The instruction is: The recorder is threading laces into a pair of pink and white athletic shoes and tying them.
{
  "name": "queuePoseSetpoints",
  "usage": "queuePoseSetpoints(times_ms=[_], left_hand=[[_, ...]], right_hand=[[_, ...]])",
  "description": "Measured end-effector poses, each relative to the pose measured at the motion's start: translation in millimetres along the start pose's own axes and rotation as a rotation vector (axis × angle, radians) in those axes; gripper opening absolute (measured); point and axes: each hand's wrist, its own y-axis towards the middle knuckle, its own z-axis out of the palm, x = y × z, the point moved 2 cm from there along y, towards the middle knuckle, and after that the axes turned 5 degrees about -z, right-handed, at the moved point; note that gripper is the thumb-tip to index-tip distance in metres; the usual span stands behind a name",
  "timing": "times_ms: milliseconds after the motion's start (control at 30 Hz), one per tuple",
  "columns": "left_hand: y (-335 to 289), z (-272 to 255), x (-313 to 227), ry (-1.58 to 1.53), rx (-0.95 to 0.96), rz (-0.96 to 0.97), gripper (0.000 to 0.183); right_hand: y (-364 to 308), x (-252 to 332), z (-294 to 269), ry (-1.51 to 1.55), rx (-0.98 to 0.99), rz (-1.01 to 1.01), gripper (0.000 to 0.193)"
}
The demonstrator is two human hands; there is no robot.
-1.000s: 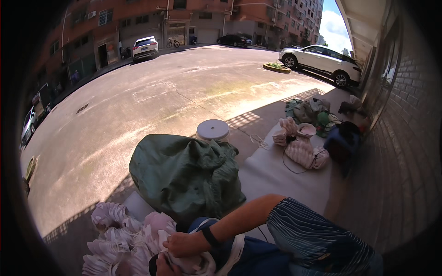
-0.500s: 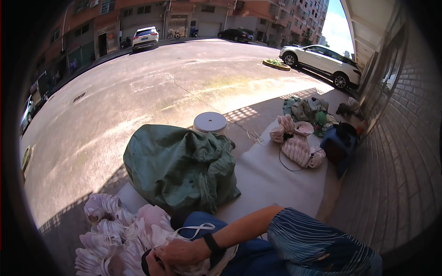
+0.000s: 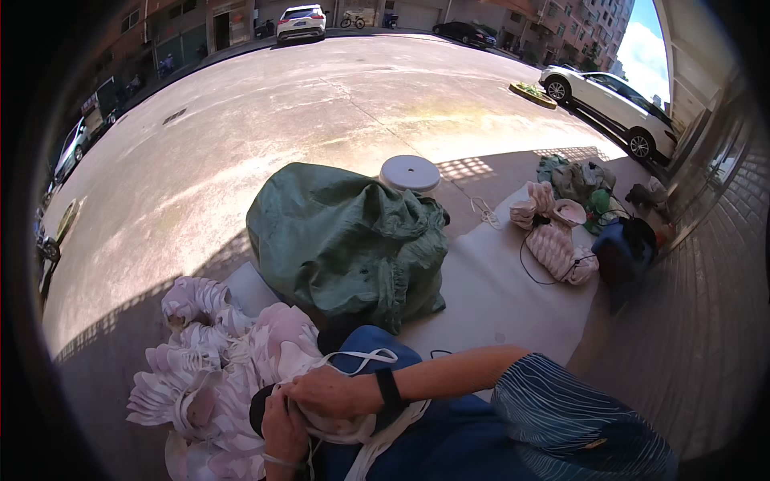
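Note:
My left hand point(image 3: 284, 429) and my right hand point(image 3: 330, 393) meet low in the view, fingertips close together. Both are closed on a pale pink and white curved fabric piece point(image 3: 341, 429) in my lap; the fingers partly cover it. A black rounded part point(image 3: 258, 410) shows beside my left fingers. White strips point(image 3: 383, 445) trail below the right wrist, and another white strip point(image 3: 377, 354) loops above it. To the left, touching the work, lies a heap of nested pale pink curved pieces point(image 3: 200, 369).
A large green sack point(image 3: 337, 240) stands ahead, before a round white stool point(image 3: 410, 172). Strung pink bundles point(image 3: 553, 244) lie on the pale ground sheet point(image 3: 481, 297). Beyond sit more green bundles point(image 3: 581, 180) and a dark blue item point(image 3: 622, 252) by the brick wall point(image 3: 714, 264).
The view has tilted down and shifted left, so the scene sits higher and further right. My left hand and wrist have come into fuller view. Both hands stay at the fabric piece.

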Motion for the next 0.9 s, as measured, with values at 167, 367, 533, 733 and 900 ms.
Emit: queuePoseSetpoints(times_ms=[167, 367, 533, 733, 900], left_hand=[[14, 5, -4, -0.038, 0.037, 0.103, 0.034], [3, -2, 7, -0.057, -0.016, 0.095, 0.030], [3, -3, 8, -0.090, -0.008, 0.109, 0.028], [-2, 1, 3, -0.109, -0.103, 0.121, 0.021], [-5, 3, 1, -0.180, -0.131, 0.058, 0.024]], right_hand=[[-5, -7, -13, -0.172, -0.020, 0.150, 0.016], [13, -2, -4, -0.235, 0.066, 0.150, 0.016], [13, -3, 8, -0.424, 0.085, 0.088, 0.015], [6, -2, 8, -0.401, 0.100, 0.130, 0.012], [1, -6, 5, -0.316, -0.009, -0.183, 0.012]])
